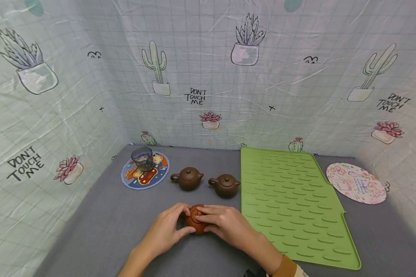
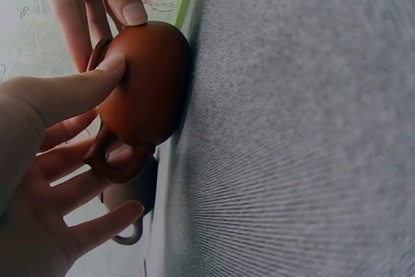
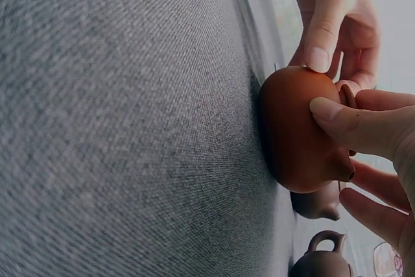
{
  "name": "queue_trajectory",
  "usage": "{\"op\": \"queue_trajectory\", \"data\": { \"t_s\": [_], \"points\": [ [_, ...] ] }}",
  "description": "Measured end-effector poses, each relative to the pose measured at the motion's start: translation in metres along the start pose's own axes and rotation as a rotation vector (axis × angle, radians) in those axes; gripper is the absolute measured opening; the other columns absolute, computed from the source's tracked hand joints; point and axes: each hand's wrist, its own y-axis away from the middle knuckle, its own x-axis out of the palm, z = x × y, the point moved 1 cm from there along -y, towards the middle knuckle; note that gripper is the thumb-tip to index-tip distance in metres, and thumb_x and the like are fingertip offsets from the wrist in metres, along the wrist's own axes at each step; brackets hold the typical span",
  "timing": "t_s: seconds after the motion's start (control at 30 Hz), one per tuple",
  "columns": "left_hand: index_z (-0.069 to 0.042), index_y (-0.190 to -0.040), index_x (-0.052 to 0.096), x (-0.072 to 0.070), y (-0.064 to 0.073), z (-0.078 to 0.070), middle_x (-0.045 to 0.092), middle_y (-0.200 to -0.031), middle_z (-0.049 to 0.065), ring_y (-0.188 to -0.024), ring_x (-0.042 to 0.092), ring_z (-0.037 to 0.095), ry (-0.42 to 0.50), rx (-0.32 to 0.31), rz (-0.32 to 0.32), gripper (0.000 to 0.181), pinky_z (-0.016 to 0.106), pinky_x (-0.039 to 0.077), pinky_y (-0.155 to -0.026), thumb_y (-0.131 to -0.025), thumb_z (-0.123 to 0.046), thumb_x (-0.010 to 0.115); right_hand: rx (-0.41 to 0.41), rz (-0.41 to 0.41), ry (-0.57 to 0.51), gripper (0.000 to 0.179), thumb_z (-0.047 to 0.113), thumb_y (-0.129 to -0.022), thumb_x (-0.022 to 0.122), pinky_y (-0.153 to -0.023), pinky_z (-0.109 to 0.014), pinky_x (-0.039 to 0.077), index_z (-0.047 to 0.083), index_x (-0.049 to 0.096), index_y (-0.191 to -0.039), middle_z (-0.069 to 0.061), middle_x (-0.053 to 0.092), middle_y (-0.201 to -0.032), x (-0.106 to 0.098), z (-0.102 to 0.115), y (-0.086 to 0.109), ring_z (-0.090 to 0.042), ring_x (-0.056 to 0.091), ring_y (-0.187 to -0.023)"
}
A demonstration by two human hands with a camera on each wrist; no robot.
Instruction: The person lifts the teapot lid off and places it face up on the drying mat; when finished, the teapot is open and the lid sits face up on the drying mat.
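Observation:
A small reddish-brown teapot (image 1: pixel 200 229) with a lid stands on the grey cloth between both hands. My left hand (image 1: pixel 163 229) holds it from the left, the thumb on the front of the body and the fingers at the far side. From the right, my right hand (image 1: pixel 230 223) grips the pot, its thumb against the front and its fingers over the lid. The left wrist view shows the teapot's loop handle (image 2: pixel 107 170) beside the left fingers. On the right hand's side the short spout (image 3: pixel 342 167) points out. Fingers hide much of the lid.
Two dark brown teapots, one on the left (image 1: pixel 188 179) and one on the right (image 1: pixel 226 186), stand behind. A dark glass (image 1: pixel 143 159) sits on a blue round mat (image 1: pixel 128 180) at far left. A green ribbed mat (image 1: pixel 291 200) lies at right, beside a pink floral oval mat (image 1: pixel 357 182).

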Motion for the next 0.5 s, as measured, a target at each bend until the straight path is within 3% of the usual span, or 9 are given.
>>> {"op": "queue_trajectory", "data": {
  "t_s": [0.37, 0.5],
  "points": [
    [-0.024, -0.109, 0.066, -0.003, -0.002, 0.001, 0.068, -0.107, -0.013, -0.097, 0.068, 0.004, 0.110, -0.046, 0.042, 0.040, 0.031, 0.058, -0.087, -0.077, -0.023, 0.090, -0.011, -0.095, -0.083, 0.041, 0.016, -0.079, 0.086, -0.091, -0.027, 0.060, 0.018, 0.077, -0.120, -0.005, 0.075, -0.127, -0.003, -0.006, 0.002, -0.017, 0.073, -0.114],
    [-0.022, -0.111, 0.068, -0.003, -0.003, 0.002, 0.069, -0.113, -0.011, -0.101, 0.068, 0.005, 0.110, -0.020, 0.038, 0.040, 0.032, 0.058, -0.089, -0.077, -0.024, 0.089, -0.016, -0.134, -0.069, 0.041, 0.014, -0.077, 0.087, -0.088, -0.026, 0.061, 0.018, 0.078, -0.117, -0.005, 0.076, -0.123, -0.011, -0.009, 0.003, -0.017, 0.075, -0.109]
  ]
}}
